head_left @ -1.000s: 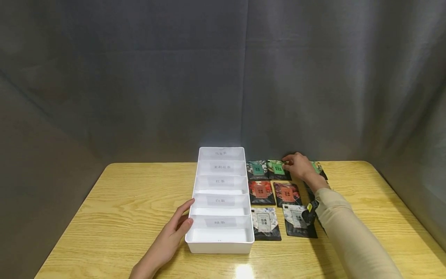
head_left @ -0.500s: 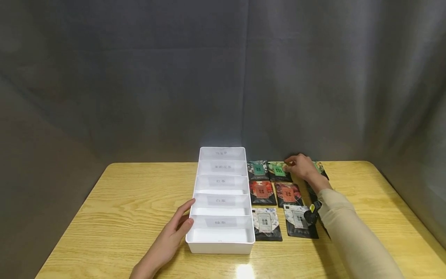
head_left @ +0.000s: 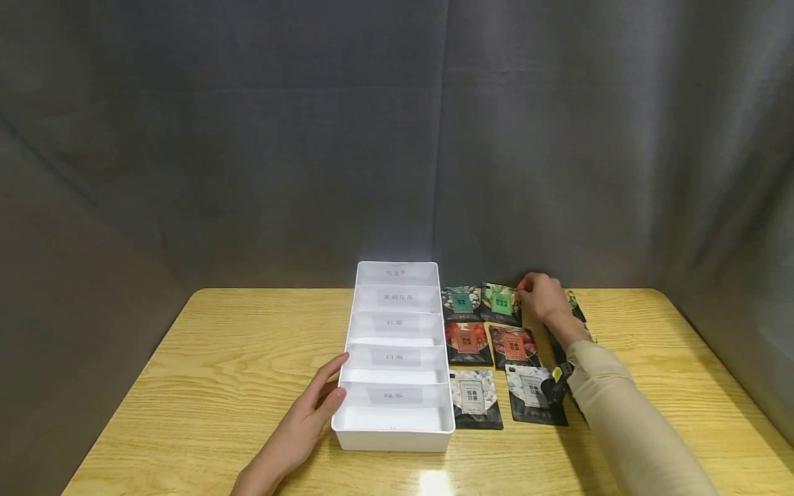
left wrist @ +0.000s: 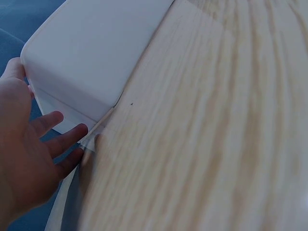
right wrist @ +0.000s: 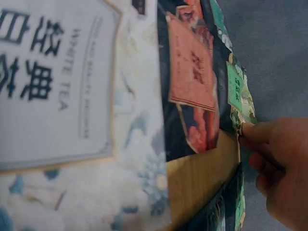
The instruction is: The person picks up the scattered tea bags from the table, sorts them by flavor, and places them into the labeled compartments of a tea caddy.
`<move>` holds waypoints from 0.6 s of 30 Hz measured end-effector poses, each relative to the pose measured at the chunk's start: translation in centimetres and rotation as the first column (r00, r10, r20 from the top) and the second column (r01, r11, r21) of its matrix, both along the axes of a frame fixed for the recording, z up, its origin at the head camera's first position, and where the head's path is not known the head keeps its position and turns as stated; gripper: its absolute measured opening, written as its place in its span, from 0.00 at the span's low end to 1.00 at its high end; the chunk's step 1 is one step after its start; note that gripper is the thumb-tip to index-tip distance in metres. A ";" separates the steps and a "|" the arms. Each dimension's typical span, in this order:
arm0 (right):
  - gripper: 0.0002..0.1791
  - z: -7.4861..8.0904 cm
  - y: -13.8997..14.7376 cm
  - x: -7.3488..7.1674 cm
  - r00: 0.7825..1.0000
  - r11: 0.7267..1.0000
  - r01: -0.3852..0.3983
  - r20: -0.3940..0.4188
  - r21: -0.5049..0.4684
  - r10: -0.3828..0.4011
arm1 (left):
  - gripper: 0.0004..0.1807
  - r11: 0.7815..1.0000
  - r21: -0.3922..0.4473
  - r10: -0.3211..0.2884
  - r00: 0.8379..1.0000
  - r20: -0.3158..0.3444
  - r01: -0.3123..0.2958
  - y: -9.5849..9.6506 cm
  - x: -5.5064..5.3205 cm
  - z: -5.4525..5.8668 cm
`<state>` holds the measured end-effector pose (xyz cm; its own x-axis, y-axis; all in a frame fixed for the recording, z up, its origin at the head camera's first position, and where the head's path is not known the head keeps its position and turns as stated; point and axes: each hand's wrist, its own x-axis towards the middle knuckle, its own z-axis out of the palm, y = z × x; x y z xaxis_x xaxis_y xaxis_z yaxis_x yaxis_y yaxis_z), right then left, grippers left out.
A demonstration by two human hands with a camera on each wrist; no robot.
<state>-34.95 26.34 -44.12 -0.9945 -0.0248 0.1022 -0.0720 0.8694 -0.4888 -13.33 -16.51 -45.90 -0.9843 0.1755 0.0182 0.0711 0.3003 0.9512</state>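
Note:
My right hand (head_left: 543, 300) pinches the right edge of a tea sachet with a bright green label (head_left: 501, 303) in the back row. In the right wrist view, thumb and fingertips meet at that sachet's corner (right wrist: 246, 103). My left hand (head_left: 300, 421) rests against the left side of a long white divided box (head_left: 392, 440), its fingers loosely spread. The left wrist view has the fingers beside the box's outer wall (left wrist: 86, 57), near the tabletop. Printed labels mark the box's several compartments, and no sachets show inside them.
Beside the green sachet lies a teal-labelled one (head_left: 462, 303). Red-labelled sachets (head_left: 466, 343) and white tea sachets (head_left: 474, 399) lie in front, right of the box. More sachets (head_left: 575, 306) are partly hidden under my right arm. A grey curtain (head_left: 397, 138) hangs behind the wooden table (head_left: 217, 372).
The green-labelled sachet has shifted slightly and tilted, its edge now between my right fingertips. My right hand has moved slightly right. The left hand stays at the box.

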 end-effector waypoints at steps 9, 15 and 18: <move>0.08 0.9 0.5 -0.1 0.990 0.996 -0.016 -0.138 -0.090 0.004 | 0.26 1.000 -0.010 0.014 1.000 -0.008 -0.014 0.1 -0.4 -0.2; 0.09 1.9 0.8 -0.1 0.989 0.988 -0.019 -0.151 -0.153 -0.004 | 0.26 1.000 -0.001 0.013 1.000 -0.002 -0.013 0.3 -0.6 -0.3; 0.10 2.5 0.8 0.1 0.990 0.985 -0.034 -0.142 -0.168 0.010 | 0.26 1.000 -0.005 0.008 1.000 -0.003 -0.008 0.3 -0.7 -0.3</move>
<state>-34.85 27.12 -41.66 -0.9693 -0.0171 0.2454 -0.1689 0.7718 -0.6130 -13.99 -16.26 -46.18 -0.9856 0.1676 0.0205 0.0717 0.3054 0.9495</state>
